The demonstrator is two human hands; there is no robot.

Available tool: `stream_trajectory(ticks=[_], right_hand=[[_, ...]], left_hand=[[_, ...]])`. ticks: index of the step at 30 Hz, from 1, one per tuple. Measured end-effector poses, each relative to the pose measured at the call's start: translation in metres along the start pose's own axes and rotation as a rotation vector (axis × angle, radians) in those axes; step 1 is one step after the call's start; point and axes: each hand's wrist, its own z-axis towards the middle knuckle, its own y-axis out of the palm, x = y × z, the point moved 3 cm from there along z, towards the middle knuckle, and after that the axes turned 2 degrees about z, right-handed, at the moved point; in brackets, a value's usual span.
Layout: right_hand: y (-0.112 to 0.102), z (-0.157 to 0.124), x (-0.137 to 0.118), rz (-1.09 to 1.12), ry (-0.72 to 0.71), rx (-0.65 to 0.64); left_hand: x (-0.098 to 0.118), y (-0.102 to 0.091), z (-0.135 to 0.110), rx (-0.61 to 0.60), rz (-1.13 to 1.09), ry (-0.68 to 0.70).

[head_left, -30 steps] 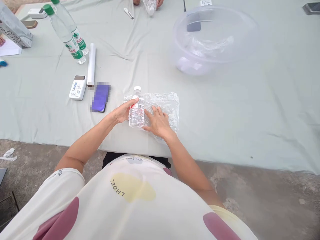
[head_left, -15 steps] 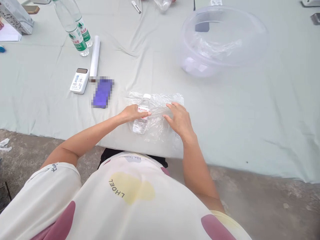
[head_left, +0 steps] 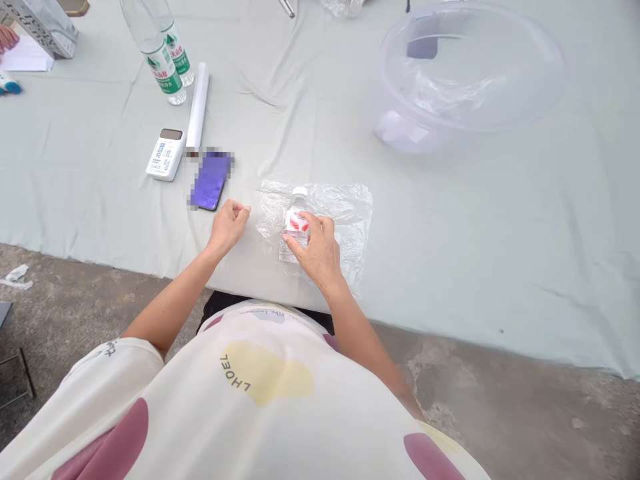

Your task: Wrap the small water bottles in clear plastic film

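Note:
A small clear bottle (head_left: 299, 207) with a white cap and a red-and-white label lies on a thin, wrinkled clear plastic sheet (head_left: 355, 207) at the table's front edge. My right hand (head_left: 320, 250) is closed around the bottle, thumb on its left side and fingers over the label. To the left of the sheet, my left hand (head_left: 230, 227) hovers with thumb and fingertips pinched together. Whether a bit of thin film is between those fingers cannot be made out.
Beyond my left hand lie a purple phone (head_left: 213, 180), a white device (head_left: 166, 155) and a white roll (head_left: 199, 107). Two tall water bottles (head_left: 167, 70) stand behind. A large clear basin (head_left: 545, 87) holds crumpled plastic. Another person's hand (head_left: 7, 39) rests at far left.
My left hand has let go of the bottle and moved left, fingers pinched. My right hand has come left onto the bottle, whose label now shows a different side.

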Motion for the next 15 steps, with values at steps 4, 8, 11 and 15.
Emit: stream_trajectory(ticks=[4, 8, 11, 15], right_hand=[[0.005, 0.0, -0.005, -0.07, -0.066, 0.046], [0.005, 0.0, -0.004, -0.067, -0.086, 0.049], [0.003, 0.001, 0.0, -0.039, -0.076, 0.023], [0.002, -0.001, 0.003, -0.036, -0.081, 0.016]], left_hand=[[-0.012, 0.018, -0.019, -0.197, 0.158, 0.041], [-0.003, 0.039, -0.031, -0.184, -0.07, 0.096], [0.0, 0.048, -0.037, -0.202, -0.412, 0.019], [-0.005, 0.051, -0.048, -0.269, -0.677, -0.184]])
